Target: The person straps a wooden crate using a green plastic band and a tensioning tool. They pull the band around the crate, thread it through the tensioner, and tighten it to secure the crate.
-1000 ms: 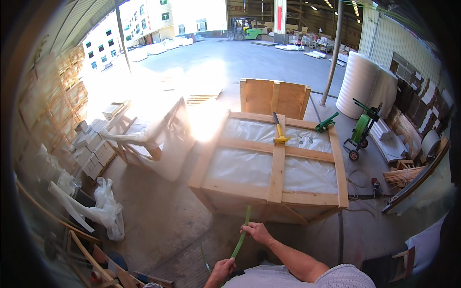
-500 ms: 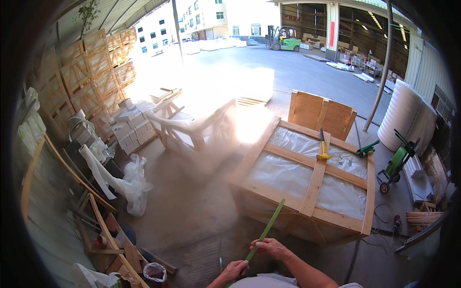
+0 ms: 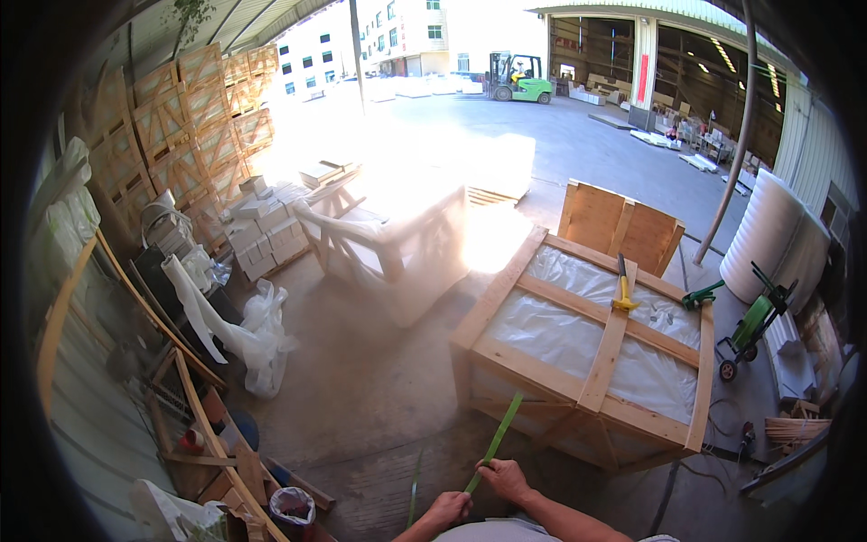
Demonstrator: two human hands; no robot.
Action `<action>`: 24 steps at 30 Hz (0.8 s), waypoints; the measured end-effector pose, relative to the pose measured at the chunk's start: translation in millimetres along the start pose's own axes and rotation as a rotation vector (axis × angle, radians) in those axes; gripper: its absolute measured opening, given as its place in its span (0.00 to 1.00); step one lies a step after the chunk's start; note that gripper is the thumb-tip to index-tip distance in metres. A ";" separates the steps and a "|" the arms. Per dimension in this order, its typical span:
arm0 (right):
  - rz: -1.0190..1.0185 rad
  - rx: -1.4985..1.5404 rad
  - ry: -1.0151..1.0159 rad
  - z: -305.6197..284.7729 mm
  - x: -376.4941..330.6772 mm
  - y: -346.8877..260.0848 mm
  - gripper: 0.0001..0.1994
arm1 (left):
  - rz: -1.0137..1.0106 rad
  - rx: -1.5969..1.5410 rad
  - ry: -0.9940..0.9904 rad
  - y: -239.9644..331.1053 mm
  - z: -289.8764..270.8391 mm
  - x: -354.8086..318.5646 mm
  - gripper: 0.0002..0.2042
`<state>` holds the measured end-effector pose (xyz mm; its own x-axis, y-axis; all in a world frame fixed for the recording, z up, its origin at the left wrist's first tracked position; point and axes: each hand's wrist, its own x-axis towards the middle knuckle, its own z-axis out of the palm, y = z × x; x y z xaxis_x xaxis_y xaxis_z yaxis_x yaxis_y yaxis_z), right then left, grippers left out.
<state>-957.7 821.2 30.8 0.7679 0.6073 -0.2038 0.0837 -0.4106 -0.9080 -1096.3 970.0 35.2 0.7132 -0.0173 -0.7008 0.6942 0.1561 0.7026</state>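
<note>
Grips the green strap (image 3: 502,432) low down with the left hand (image 3: 449,508), then pinches it higher up with the right hand (image 3: 506,479), closer together than a second ago. Likely means firmer control of the free end, slanting up before the wooden crate's (image 3: 607,359) near side. Cannot tell whether touching it.

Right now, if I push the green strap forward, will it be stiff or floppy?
The green strap is probably springy and fairly stiff over a short length, since its free end juts out nearly straight beyond the right hand. It looks thin and narrow, so it's likely light, and a longer unsupported run may bow.
</note>
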 end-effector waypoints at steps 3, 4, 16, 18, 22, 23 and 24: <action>0.175 0.584 -0.048 -32.2 9.0 -12.5 0.14 | 0.016 -0.071 -0.116 -12.6 -28.3 -12.7 0.18; 0.210 0.592 0.011 -49.4 12.1 -15.2 0.13 | 0.028 -0.017 -0.120 -20.1 -37.7 -16.7 0.18; 0.033 -0.481 0.466 -92.7 3.3 70.3 0.08 | -0.171 0.327 0.037 -172.9 -102.8 -34.0 0.22; -0.014 -0.548 0.504 -81.3 8.5 83.3 0.07 | -0.115 0.378 0.095 -181.8 -95.5 -37.7 0.22; 0.378 0.171 0.466 -64.0 33.0 91.8 0.07 | -0.142 0.341 0.157 -205.8 -84.3 -37.8 0.21; 0.413 0.258 0.387 -61.0 40.5 92.4 0.08 | -0.203 0.309 0.160 -214.8 -84.7 -35.7 0.21; 0.451 0.343 0.308 -58.7 47.3 93.5 0.08 | -0.183 0.266 0.148 -225.6 -86.1 -34.3 0.21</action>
<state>-876.3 771.6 -42.2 0.8316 0.1814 -0.5249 -0.4588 -0.3082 -0.8334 -1285.8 1020.5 -109.9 0.5662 0.1254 -0.8147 0.8242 -0.0993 0.5575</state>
